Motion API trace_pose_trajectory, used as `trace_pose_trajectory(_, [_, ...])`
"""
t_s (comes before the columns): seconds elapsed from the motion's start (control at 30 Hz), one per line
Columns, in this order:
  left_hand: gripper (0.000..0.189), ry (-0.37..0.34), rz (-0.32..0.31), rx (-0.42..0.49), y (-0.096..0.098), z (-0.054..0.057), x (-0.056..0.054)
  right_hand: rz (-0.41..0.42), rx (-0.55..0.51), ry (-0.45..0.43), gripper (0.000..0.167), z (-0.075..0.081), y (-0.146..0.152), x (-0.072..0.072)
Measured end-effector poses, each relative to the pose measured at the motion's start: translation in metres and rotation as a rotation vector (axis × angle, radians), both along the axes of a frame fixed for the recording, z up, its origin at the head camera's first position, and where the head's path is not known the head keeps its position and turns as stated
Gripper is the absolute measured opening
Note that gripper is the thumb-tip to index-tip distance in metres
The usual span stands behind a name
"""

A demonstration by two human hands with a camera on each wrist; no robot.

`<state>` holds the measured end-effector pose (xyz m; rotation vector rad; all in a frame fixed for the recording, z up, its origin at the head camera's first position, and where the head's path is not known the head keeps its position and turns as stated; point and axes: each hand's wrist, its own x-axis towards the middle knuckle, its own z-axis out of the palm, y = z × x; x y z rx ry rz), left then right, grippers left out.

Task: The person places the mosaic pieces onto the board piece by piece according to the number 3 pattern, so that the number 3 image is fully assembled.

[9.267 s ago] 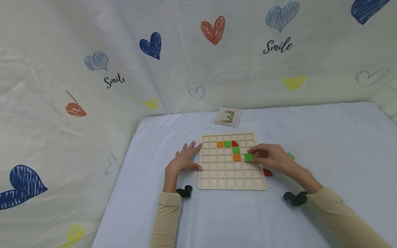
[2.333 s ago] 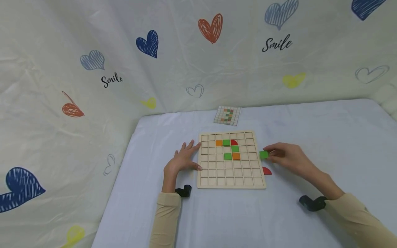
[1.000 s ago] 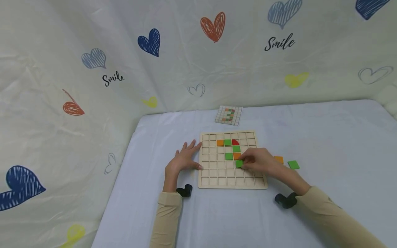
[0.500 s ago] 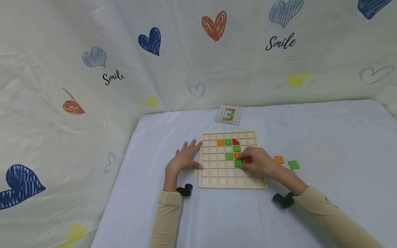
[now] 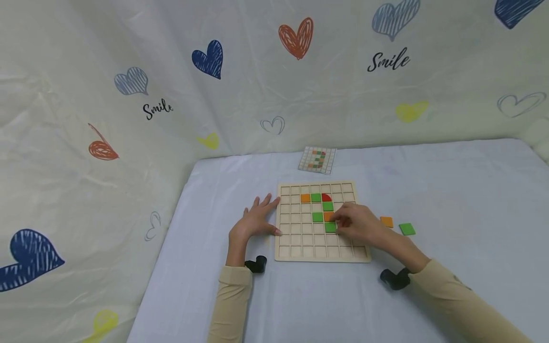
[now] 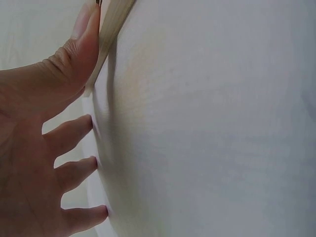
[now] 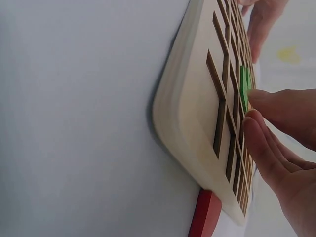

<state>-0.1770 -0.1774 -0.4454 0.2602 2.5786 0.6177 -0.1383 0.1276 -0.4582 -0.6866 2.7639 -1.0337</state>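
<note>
Head view: board (image 5: 296, 239) flat on the white cloth (image 5: 317, 305), card (image 5: 317, 160) beyond its far edge.
Left hand (image 5: 253, 222): fingers spread, grips nothing; thumb and index finger touch the board's left edge.
Right hand (image 5: 358, 223): thumb and fingertips drawn together at the right side of the low green tile (image 5: 330, 227), which they seem to pinch.
Low green tile: on the board, just nearer the person than the inner orange tile (image 5: 328, 216); whether it is fully down in its cell, I cannot tell.
Done: judged against the card's figure, more than half; the outer orange tile (image 5: 305, 198), top green tile (image 5: 316, 197) and red piece (image 5: 326, 197) form a row, with the upper green tile (image 5: 328, 206) below the red, then the inner orange tile with the side green tile (image 5: 317, 217) at its left.
Left over: loose orange tile (image 5: 387, 222), loose green tile (image 5: 407, 229) and, in the right wrist view, a loose red piece (image 7: 205, 217) close by the board's right edge; probably the card's nearest row.
Low green tile's direction: square, so no long axis; its sides run roughly along the grid lines.
</note>
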Motion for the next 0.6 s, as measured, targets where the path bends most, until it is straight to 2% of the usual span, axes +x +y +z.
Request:
trace_pose_trajectory(0.37, [0.104, -0.007, 0.006, -0.002, 0.001, 0.000, 0.000, -0.037, -0.017, 0.046, 0.021, 0.002, 0.026, 0.008])
trace_pose_trajectory(0.6, [0.104, 0.000, -0.003, -0.006, 0.002, -0.002, 0.000, -0.080, 0.015, 0.065, 0.021, 0.003, 0.044, 0.014])
